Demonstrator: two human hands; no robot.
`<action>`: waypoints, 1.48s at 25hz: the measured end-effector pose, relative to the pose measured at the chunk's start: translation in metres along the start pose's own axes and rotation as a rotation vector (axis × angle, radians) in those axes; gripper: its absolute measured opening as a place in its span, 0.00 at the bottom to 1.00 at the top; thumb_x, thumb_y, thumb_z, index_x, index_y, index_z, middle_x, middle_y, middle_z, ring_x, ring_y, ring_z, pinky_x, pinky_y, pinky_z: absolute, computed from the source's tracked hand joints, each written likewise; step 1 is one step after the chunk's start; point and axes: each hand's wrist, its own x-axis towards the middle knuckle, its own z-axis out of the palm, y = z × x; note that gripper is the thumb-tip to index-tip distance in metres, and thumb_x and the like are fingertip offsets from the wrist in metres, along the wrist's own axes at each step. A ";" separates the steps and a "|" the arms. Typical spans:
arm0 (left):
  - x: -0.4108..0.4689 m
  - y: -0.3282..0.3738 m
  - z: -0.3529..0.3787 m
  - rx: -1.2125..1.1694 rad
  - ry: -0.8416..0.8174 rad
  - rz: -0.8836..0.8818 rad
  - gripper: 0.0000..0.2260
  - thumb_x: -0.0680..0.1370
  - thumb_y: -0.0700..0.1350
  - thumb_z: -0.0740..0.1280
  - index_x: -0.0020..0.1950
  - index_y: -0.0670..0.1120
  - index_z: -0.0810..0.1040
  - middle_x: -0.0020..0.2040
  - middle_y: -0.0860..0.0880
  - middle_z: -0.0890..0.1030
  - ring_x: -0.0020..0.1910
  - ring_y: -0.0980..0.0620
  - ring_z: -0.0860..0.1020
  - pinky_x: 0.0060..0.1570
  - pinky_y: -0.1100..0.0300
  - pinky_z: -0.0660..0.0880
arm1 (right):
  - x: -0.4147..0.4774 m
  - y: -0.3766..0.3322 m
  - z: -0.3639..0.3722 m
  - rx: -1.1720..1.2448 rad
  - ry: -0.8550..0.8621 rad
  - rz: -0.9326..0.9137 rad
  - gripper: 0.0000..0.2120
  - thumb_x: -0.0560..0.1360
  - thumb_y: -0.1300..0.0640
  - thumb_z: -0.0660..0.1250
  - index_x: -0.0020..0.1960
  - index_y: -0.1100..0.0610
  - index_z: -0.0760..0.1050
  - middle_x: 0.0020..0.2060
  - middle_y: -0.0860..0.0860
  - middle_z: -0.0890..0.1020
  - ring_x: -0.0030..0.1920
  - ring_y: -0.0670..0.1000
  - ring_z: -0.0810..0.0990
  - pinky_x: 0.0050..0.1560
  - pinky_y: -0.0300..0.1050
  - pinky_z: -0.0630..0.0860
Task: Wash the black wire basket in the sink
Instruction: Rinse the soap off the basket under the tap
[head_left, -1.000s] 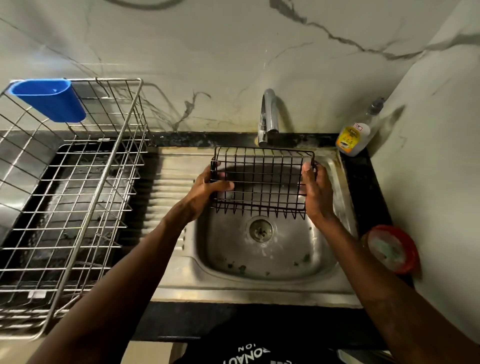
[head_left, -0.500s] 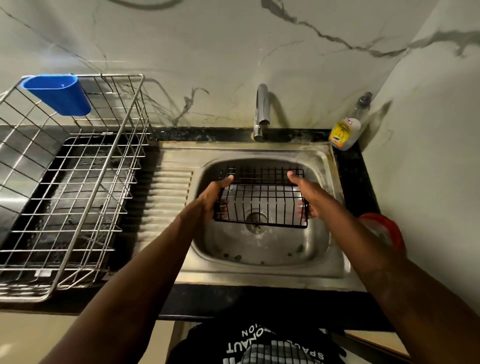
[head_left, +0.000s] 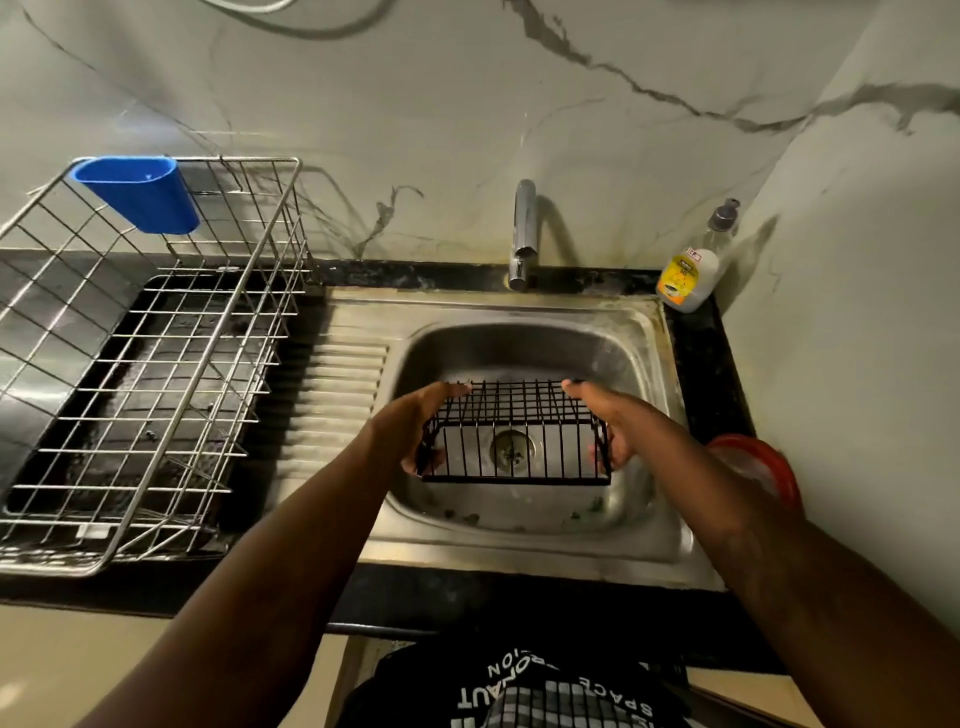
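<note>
Marble-veined wall (head_left: 467, 130) behind, steel sink (head_left: 519, 551) set in a black counter (head_left: 698, 364), and we're right over the basin. The black wire basket (head_left: 514, 431) hangs above the drain (head_left: 511, 451), clear of the basin floor, with its long axis running straight left to right. One long barred side faces the near edge, and the drain shows through those bars; which way the mouth opens, I can't tell. The left hand (head_left: 415, 431) clamps the left short end, thumb along the top wire and fingers curled underneath. The right hand (head_left: 610, 421) grips the right short end the same way, so the basket is held between both palms. The tap (head_left: 522, 234) stands at the far rim, spout pointing down toward the basin. Off left, a silver dish rack (head_left: 202, 364) carries a blue cup (head_left: 140, 195) on its far corner. A soap bottle (head_left: 688, 278) sits far right, and a red-rimmed container (head_left: 758, 473) is beside the right forearm.
</note>
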 end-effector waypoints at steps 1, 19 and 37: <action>0.004 -0.005 -0.003 0.005 0.010 0.011 0.46 0.50 0.73 0.76 0.56 0.43 0.77 0.51 0.45 0.80 0.48 0.47 0.77 0.50 0.52 0.74 | 0.007 0.003 0.001 -0.026 -0.017 -0.017 0.46 0.71 0.26 0.63 0.79 0.52 0.59 0.70 0.62 0.70 0.62 0.65 0.76 0.61 0.63 0.75; 0.000 -0.003 -0.011 -0.052 0.075 0.146 0.50 0.51 0.79 0.73 0.63 0.48 0.78 0.49 0.46 0.79 0.43 0.48 0.77 0.44 0.52 0.75 | 0.000 -0.001 0.009 0.094 0.152 -0.196 0.36 0.74 0.28 0.61 0.71 0.52 0.70 0.47 0.57 0.77 0.44 0.60 0.80 0.48 0.55 0.80; -0.032 0.004 -0.010 -0.029 0.086 0.153 0.36 0.63 0.75 0.69 0.56 0.48 0.81 0.53 0.44 0.82 0.50 0.42 0.79 0.50 0.51 0.75 | 0.002 -0.002 0.019 0.082 0.154 -0.215 0.41 0.70 0.25 0.60 0.72 0.53 0.68 0.59 0.60 0.77 0.53 0.65 0.82 0.56 0.64 0.79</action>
